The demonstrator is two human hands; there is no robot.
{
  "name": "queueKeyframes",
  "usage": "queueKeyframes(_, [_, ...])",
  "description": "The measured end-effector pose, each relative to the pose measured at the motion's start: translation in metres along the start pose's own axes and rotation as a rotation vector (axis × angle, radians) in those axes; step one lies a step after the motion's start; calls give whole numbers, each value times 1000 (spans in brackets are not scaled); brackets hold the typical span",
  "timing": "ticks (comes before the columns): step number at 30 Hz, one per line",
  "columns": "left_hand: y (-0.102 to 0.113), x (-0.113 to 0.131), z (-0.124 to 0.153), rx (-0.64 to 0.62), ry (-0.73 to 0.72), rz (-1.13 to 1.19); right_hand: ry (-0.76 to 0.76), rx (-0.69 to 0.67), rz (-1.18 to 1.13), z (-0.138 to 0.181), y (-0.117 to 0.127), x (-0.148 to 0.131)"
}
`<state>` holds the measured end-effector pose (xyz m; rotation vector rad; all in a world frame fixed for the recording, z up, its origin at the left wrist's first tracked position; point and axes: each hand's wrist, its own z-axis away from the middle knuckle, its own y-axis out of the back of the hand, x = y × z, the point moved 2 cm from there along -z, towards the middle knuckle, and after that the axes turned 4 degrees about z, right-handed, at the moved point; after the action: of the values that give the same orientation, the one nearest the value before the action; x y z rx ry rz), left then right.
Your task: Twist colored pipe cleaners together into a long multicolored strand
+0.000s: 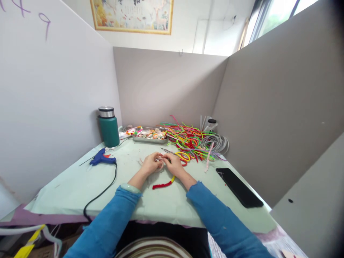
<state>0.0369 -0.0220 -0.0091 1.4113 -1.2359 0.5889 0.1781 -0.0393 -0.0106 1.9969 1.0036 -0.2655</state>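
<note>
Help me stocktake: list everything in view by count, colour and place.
Cylindrical flask: 1, green, back left
Corded glue gun: 1, blue, left
Metal tray holding multicoloured pieces: 1, silver, back centre
Fuzzy stems: many, multicoloured, back right
Coiled cord: uncountable, grey, back right
Jar: 1, black lid, back right
Scissors: apparently 1, yellow-red handles, centre
Fuzzy strip: 1, red-yellow, front centre
Phone-like slab: 1, black, right
Table cover: 1, pale green, centre
Framed picture: 1, gold, upper centre
Window: 1, dark frame, upper right
Partition panels: 3+, grey, three sides
Left hand, right hand: 1 each, blue sleeves, at pale pink piece
</note>
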Motion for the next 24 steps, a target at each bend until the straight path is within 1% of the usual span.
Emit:
queueKeyframes(2, [1, 5, 2, 6, -19, -81, 4, 0, -1, 0, -1, 1])
queueKeyframes(6, [4, 16, 7, 33, -101, -324, 6, -5, -3, 0, -1, 1])
queueKeyframes(10, [3, 22, 9, 32, -92, -461, -6, -17, -2, -1, -1, 1])
queueKeyframes(14, [2, 22, 11, 40, -80, -514, -10, -21, -11, -1, -2, 3])
queueKeyframes(21, [0, 16, 9, 24, -179, -517, -18, -35, -12, -2, -1, 6])
queueKeyframes(24, [1, 15, 8, 40, -183, -486, -25, -42, -8, -1, -1, 6])
